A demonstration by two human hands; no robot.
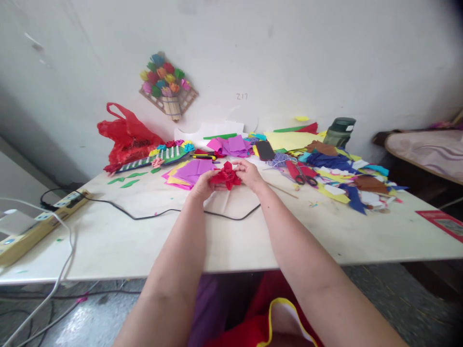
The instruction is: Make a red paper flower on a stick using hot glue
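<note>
As the red flower (228, 176) sits over the table (238, 250), long axis unclear, left hand (203, 187) cradles it from the left, right hand (249, 176) pinches its right side, neither nearer.

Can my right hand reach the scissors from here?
Likely yes: the scissors lie to the right of your right hand, handles toward you, and the thin stick nearby lies low. That hand is at the red flower.
</note>
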